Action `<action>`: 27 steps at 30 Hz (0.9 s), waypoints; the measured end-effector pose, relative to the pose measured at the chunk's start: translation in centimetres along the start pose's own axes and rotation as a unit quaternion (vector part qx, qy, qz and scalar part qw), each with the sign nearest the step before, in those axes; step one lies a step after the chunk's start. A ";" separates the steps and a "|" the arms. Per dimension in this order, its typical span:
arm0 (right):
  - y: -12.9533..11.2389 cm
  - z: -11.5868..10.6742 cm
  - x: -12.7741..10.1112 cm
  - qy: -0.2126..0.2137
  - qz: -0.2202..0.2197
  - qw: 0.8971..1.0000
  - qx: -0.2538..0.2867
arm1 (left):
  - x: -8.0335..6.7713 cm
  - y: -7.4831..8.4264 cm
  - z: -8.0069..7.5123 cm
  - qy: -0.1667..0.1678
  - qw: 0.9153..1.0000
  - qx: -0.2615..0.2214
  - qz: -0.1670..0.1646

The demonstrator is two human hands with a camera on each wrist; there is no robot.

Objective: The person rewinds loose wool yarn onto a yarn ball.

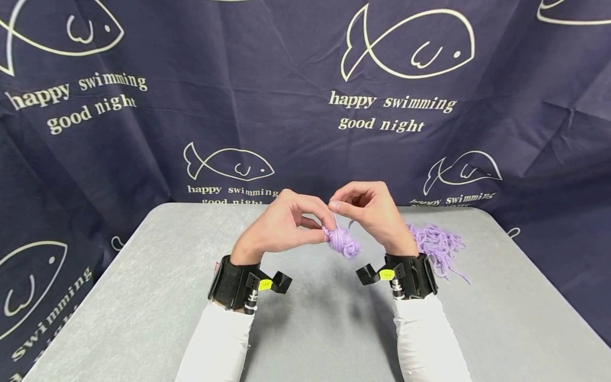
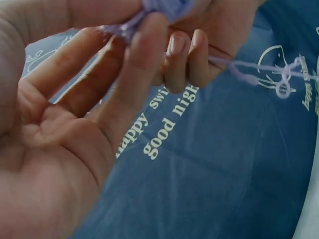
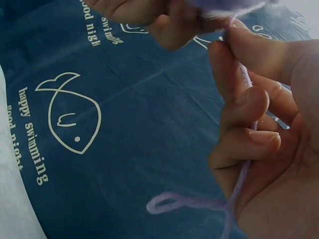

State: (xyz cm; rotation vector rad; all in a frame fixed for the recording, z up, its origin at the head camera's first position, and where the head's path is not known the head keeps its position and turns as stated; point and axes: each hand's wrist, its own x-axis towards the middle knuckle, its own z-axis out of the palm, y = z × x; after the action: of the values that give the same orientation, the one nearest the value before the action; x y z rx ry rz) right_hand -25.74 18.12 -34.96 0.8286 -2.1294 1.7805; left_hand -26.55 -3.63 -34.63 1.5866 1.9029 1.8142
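Observation:
My left hand (image 1: 291,223) pinches a small wound ball of purple yarn (image 1: 343,242) between thumb and fingers, above the table's far half. Close on its right, my right hand (image 1: 369,209) pinches a yarn strand (image 3: 244,74) between thumb and forefinger, and the strand runs up from the ball. In the right wrist view the strand passes through the curled fingers and trails below the palm with a loose loop (image 3: 172,201). A tangled knot (image 2: 284,82) hangs on the strand in the left wrist view. That view shows the ball only in part.
A loose heap of purple yarn (image 1: 439,246) lies on the grey table (image 1: 324,329) to the right, partly behind my right wrist. A dark blue curtain (image 1: 305,116) with fish prints hangs behind the table's far edge. Both wrists carry black camera straps (image 1: 234,284).

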 end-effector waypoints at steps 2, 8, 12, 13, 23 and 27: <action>0.1 0.0 0.0 0.010 -0.001 1.000 0.007 | 0.0 0.0 0.1 0.023 0.999 -0.030 0.017; 0.4 0.0 0.0 0.008 0.004 0.999 0.044 | 0.1 0.3 0.0 0.114 0.984 -0.109 0.078; 0.3 0.1 0.0 0.010 0.008 0.999 0.034 | 0.2 0.3 -0.1 0.189 0.966 -0.136 0.113; 0.3 0.1 0.1 0.010 0.008 1.000 0.028 | 0.2 0.3 -0.2 0.207 0.961 -0.140 0.119; -0.4 -0.2 -0.2 -0.005 0.009 1.000 0.009 | 0.1 0.3 -1.2 0.372 0.917 -0.104 0.102; -0.8 -0.7 -0.5 -0.011 0.006 1.000 -0.003 | -0.4 0.3 -1.9 0.412 0.909 0.053 0.035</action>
State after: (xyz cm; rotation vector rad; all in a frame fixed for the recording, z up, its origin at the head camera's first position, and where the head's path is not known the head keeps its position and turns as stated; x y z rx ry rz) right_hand -24.99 18.86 -34.44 0.8389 -2.1568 1.7792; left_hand -27.45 -5.31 -34.01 0.9577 2.2652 2.7512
